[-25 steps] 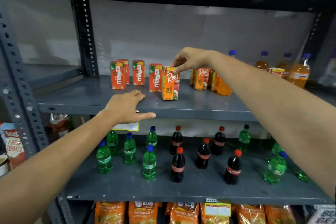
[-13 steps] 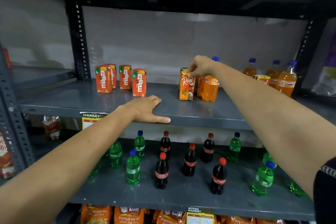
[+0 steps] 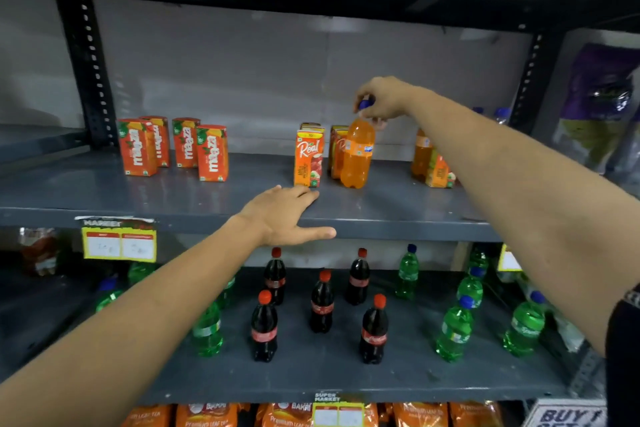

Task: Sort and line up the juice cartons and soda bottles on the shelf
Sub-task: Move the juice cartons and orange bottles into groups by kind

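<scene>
The right hand (image 3: pixel 382 99) has its fingers clamped on the blue cap of an orange soda bottle (image 3: pixel 357 156) standing upright on the upper shelf (image 3: pixel 104 194), just right of a "Real" carton (image 3: pixel 308 159). Four "maaza" cartons (image 3: pixel 173 147) stand far left. The left hand (image 3: pixel 280 215) lies flat, fingers apart, on the shelf edge.

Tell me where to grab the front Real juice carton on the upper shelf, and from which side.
Pinch the Real juice carton by its two narrow side faces near the top, coming from above and in front. It stands upright with its top clear. The orange soda bottle that the right hand holds by the cap crowds its right side, and more cartons sit behind it.
</scene>
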The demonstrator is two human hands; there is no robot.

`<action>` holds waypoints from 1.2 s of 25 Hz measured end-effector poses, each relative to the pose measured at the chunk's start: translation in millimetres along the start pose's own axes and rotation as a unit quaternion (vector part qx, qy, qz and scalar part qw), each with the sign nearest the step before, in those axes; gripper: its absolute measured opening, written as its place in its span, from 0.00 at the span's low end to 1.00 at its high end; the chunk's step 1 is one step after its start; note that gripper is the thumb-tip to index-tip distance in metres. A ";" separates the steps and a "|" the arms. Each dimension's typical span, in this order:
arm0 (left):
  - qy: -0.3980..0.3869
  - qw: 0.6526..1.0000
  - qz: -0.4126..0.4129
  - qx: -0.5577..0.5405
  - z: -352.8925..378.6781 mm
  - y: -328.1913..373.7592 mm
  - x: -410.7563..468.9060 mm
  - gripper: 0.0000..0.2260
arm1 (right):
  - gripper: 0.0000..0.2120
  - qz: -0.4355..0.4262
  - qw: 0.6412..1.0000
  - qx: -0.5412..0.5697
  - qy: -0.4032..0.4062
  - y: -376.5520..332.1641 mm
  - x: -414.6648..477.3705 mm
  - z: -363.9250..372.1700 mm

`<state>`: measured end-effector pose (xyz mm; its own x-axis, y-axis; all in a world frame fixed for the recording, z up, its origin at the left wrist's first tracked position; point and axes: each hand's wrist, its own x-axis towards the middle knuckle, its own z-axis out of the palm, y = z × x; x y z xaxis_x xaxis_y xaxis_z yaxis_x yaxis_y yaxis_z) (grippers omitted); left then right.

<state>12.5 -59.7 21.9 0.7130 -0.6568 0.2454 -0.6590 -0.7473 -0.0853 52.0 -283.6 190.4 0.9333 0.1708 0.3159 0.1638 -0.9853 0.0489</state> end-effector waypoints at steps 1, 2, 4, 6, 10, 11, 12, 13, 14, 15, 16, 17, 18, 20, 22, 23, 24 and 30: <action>0.011 1.000 -0.003 0.006 1.5 11.6 7.0 0.44 | 0.10 -0.001 1.000 0.011 0.002 7.8 -3.2 -3.6; 0.018 1.000 -0.010 0.012 2.2 20.8 13.3 0.43 | 0.10 -0.001 1.000 0.024 0.001 14.8 -6.0 -6.7; 0.022 0.999 -0.022 0.023 3.1 40.0 29.3 0.42 | 0.10 0.005 0.999 0.044 -0.010 32.6 -14.4 -12.0; 0.018 0.999 -0.023 0.020 3.7 59.2 44.3 0.42 | 0.11 0.004 0.999 0.042 -0.012 52.0 -22.8 -14.2; 0.006 0.999 -0.018 0.038 6.3 107.9 75.5 0.42 | 0.12 0.009 0.999 0.042 -0.005 83.2 -31.4 -15.8; -0.005 0.999 -0.018 0.040 6.2 120.2 83.6 0.43 | 0.12 0.013 0.999 0.049 -0.001 90.1 -32.5 -15.1; -0.014 0.999 -0.020 0.040 6.5 130.1 90.9 0.44 | 0.12 0.018 0.998 0.055 0.004 95.9 -33.1 -13.9; -0.017 0.999 -0.025 0.038 6.3 136.1 96.8 0.44 | 0.12 0.021 0.998 0.061 0.009 100.3 -33.1 -12.4; -0.017 0.999 -0.032 0.033 5.9 137.9 101.2 0.45 | 0.12 0.023 0.998 0.064 0.015 102.6 -32.3 -10.7; -0.017 0.999 -0.039 0.027 6.1 139.0 103.4 0.45 | 0.12 0.021 0.998 0.063 0.021 104.8 -32.2 -9.0; -0.017 0.999 -0.044 0.024 7.2 139.6 103.2 0.45 | 0.13 0.017 0.998 0.053 0.022 106.7 -31.8 -7.7; -0.013 0.999 -0.045 0.025 8.8 139.4 102.1 0.45 | 0.15 0.012 0.999 0.043 0.020 109.0 -30.8 -7.1; -0.009 0.999 -0.045 0.026 9.8 139.2 100.9 0.45 | 0.18 0.009 0.999 0.040 0.014 111.7 -30.0 -7.2; -0.001 0.999 -0.043 0.022 9.9 139.2 100.8 0.45 | 0.25 0.017 0.998 0.060 0.019 121.5 -32.1 -8.5; 0.007 0.999 -0.040 0.016 10.1 139.3 100.6 0.45 | 0.29 0.044 0.994 0.095 0.042 137.7 -35.4 -7.8; 0.010 0.999 -0.042 0.012 10.1 139.1 99.6 0.44 | 0.29 0.054 0.992 0.108 0.034 146.1 -37.6 -5.1; 0.015 0.999 -0.045 0.011 9.7 139.6 98.3 0.44 | 0.29 0.059 0.992 0.110 0.005 153.8 -39.9 -1.2; 0.007 0.997 -0.060 0.037 5.4 135.2 85.5 0.44 | 0.27 0.050 0.996 -0.033 -0.059 169.5 -40.5 30.1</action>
<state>-14.4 -217.4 26.1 0.7824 -0.5608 0.2709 -0.5487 -0.8265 -0.1260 51.6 -457.3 157.4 0.9757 0.0679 0.2082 0.0508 -0.9950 0.0864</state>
